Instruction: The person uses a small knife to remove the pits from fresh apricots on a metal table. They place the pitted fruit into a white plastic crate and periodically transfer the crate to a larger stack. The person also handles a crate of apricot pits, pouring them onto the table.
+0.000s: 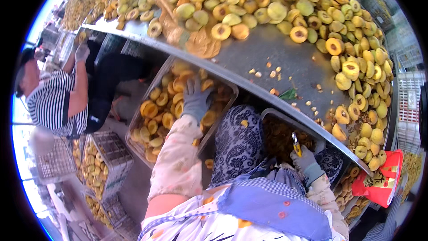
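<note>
My left hand (196, 98), in a grey glove, lies with its fingers stretched out on halved yellow peaches (168, 120) in a plastic crate (141, 150). No peach is gripped in it that I can see. My right hand (306, 162), gloved too, is closed round a small yellow-handled knife (296, 144) whose metal end points up and away. Beyond it, between my knees, a bin (321, 144) holds dark brown bits, likely peach stones, too shadowed to make out.
A metal table (267, 44) with a raised edge carries heaped peach halves (276, 11), brown scraps (203, 43) and loose kernels. A red bag (381, 180) hangs at its right end. Another person (60, 96) sits at the left, near crates of peaches (107, 165).
</note>
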The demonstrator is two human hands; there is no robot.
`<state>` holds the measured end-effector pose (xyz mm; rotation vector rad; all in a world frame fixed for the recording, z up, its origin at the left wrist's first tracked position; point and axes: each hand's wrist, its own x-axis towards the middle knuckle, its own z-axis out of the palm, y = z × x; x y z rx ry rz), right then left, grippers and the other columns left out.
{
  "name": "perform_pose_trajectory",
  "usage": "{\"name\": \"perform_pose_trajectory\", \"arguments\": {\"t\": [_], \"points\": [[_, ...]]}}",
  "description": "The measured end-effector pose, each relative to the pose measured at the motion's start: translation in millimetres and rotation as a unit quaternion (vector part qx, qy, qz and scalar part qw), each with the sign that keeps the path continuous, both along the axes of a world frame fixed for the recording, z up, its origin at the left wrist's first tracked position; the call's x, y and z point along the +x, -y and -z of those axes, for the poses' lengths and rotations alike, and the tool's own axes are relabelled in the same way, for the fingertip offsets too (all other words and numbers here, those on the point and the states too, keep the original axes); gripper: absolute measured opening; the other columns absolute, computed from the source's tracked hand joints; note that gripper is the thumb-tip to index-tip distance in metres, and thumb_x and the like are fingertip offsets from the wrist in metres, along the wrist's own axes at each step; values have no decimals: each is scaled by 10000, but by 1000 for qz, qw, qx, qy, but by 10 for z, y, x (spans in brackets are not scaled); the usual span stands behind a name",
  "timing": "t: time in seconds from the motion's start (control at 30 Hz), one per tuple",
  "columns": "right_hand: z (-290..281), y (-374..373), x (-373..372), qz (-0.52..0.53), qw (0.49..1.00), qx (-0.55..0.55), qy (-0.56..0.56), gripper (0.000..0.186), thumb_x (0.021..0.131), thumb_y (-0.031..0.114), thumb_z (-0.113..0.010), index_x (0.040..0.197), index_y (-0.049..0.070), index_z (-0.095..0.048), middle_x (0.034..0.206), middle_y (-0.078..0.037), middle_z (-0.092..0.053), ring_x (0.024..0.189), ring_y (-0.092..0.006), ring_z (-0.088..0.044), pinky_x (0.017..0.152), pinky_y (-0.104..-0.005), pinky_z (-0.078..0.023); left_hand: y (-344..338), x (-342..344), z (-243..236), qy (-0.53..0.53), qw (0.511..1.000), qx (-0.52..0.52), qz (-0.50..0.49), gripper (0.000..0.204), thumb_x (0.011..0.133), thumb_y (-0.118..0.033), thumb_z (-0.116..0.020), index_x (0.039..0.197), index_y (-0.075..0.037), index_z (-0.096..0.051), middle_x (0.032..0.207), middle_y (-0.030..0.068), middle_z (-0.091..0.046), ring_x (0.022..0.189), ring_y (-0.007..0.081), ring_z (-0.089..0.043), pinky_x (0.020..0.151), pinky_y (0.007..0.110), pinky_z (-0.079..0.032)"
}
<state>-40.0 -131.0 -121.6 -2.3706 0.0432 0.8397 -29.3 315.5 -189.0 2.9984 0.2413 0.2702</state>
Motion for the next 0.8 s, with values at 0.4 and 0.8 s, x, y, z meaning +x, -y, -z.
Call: {"name": "perform_pose_trajectory", "arguments": {"t": [0.4, 0.8], "points": [[-234, -40, 160, -53, 997, -33, -33, 468, 790, 365, -608, 1043, -20, -527, 924, -244, -616, 895, -382, -604, 751, -386, -482, 796, 1934, -1875, 171, 950, -196, 176, 355, 792, -132, -650, 1137, -81, -581, 1175, 123, -561, 1098, 286, -534, 916, 334, -423], [-373, 381, 140, 13, 998, 33, -61, 470, 795, 366, -616, 1048, -14, -502, 849, -233, -620, 818, -408, -597, 709, -414, -481, 2113, 3345, -1529, -70, 987, -119, 87, 418, 786, -432, -569, 950, -48, -595, 986, 180, -607, 965, 325, -574, 803, 429, -456]]}}
